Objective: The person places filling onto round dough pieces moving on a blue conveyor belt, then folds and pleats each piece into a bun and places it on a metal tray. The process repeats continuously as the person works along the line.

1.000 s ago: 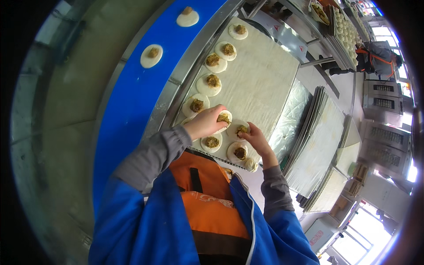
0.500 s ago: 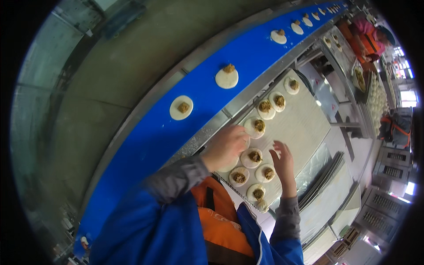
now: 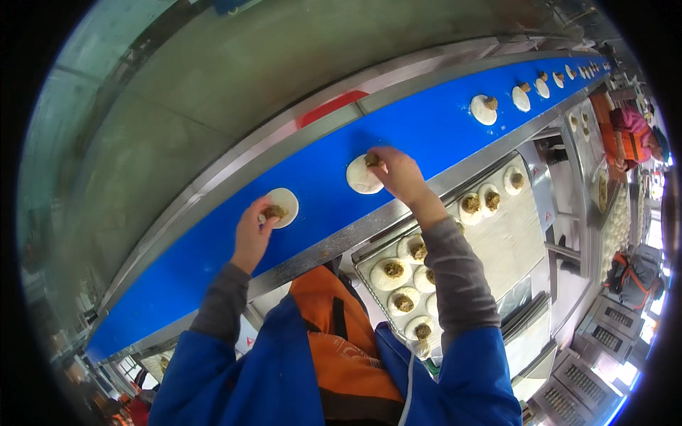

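Two flat white dough rounds lie in front of me on the blue conveyor belt (image 3: 323, 224). My left hand (image 3: 250, 233) is at the near left of one dough round (image 3: 288, 199), thumb and fingers closed about its brown lump of filling (image 3: 274, 211). To the right, my right hand (image 3: 399, 177) reaches over the belt and pinches another lump of filling (image 3: 371, 160) at the upper right edge of the second dough round (image 3: 362, 179). My fingers partly cover both lumps.
Below the belt, a lined tray (image 3: 515, 231) holds several filled dough rounds (image 3: 392, 269); my right forearm hides part of it. More dough rounds (image 3: 484, 110) with filling sit farther up the belt. A co-worker (image 3: 632, 138) is at the far right, near stacked trays (image 3: 529, 348).
Both hands have moved from over the tray to the belt and now grip filling on two dough rounds. The view has shifted, with the tray now farther right.
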`<state>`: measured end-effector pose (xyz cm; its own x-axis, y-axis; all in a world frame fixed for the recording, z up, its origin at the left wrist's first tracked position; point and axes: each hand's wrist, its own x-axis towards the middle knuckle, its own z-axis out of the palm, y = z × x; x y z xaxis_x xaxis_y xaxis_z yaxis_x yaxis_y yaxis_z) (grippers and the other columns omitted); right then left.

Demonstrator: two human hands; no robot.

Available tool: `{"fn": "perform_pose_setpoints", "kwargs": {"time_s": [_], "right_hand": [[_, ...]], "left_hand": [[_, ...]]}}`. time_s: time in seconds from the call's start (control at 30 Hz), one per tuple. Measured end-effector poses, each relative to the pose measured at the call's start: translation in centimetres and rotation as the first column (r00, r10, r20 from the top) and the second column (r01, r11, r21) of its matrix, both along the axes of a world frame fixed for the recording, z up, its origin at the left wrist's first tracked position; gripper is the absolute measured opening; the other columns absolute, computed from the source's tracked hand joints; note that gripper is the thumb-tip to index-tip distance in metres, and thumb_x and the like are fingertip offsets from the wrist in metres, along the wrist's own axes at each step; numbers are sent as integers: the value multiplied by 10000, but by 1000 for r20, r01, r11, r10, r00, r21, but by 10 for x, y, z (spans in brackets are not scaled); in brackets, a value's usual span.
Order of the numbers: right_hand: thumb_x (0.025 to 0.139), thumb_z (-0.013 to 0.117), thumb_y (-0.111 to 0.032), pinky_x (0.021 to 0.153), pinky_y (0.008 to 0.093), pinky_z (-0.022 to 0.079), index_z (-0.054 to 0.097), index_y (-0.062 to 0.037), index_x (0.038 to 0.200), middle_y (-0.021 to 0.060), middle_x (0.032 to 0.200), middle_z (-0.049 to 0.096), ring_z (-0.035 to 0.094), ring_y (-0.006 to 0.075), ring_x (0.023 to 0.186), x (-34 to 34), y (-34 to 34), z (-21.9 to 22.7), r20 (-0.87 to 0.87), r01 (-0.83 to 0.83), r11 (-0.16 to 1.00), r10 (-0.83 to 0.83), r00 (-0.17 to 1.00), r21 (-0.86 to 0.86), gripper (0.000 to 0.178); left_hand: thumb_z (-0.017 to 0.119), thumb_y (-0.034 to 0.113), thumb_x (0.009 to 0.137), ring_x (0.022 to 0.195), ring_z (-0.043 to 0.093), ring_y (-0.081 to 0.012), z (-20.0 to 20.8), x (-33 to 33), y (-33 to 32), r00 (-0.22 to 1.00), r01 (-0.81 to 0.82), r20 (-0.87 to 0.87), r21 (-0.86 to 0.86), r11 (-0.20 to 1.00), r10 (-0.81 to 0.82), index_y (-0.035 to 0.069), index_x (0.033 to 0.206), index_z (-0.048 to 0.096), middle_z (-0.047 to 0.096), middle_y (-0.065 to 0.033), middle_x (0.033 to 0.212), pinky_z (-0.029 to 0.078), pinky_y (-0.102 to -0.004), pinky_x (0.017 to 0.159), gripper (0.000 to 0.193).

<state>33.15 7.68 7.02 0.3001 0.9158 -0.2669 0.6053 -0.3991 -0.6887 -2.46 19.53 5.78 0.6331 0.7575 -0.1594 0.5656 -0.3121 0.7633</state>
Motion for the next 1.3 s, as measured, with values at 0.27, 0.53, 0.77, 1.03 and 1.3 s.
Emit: {"fn": "perform_pose_setpoints", "kwargs": {"time_s": [0.27, 0.53, 0.77, 1.03, 1.3], "right_hand": [[763, 779, -322, 875, 456, 530, 680, -146, 1201, 119, 1159, 672, 623, 289, 1138, -97, 37, -6, 234, 70, 966, -10, 972, -250, 482], [798, 761, -280, 842, 425, 508, 670, -89, 1069, 137, 1098, 659, 630, 293, 1091, -172, 1, 17, 62, -123, 974, 113, 992, 190, 344], [905, 718, -99, 932, 341, 551, 483, -62, 1412, 121, 1162, 696, 679, 210, 1085, -140, -275, 69, -619, 473, 870, -296, 727, 139, 560], [939, 705, -175, 930, 322, 500, 560, 8, 1333, 96, 1166, 673, 610, 163, 1060, -155, -496, 29, -650, 872, 359, -757, 63, -334, 458], [849, 781, -240, 885, 416, 518, 568, -57, 1342, 179, 1176, 613, 619, 351, 1041, -173, -479, -7, 280, 860, 500, -815, 508, -104, 567]], "left_hand": [[783, 81, 794, 1095, 617, -229, -5, -97, 69, 992, 31, -101, -343, 939, -70, 20, 1316, 556, 599, -110, 1263, 520, -356, 923, 572], [722, 91, 882, 1185, 553, -241, 6, -166, 103, 788, 291, -517, -166, 942, -335, 24, 1267, 501, 551, -109, 1207, 500, -415, 987, 449], [659, 148, 958, 1330, 487, -293, 44, -194, 92, 991, -125, -68, -778, 615, 115, 45, 1506, 381, 482, -139, 1456, 457, -449, 1062, 623], [541, 29, 994, 1219, 585, -241, 84, 48, -35, 956, 291, 244, -842, 455, -160, 8, 1429, 469, 572, -133, 1356, 495, -360, 1019, 441], [649, 64, 956, 1165, 620, -169, 94, 246, -204, 650, 621, 324, -748, 235, -687, 1, 1419, 472, 624, -113, 1300, 509, -303, 988, 499]]}}
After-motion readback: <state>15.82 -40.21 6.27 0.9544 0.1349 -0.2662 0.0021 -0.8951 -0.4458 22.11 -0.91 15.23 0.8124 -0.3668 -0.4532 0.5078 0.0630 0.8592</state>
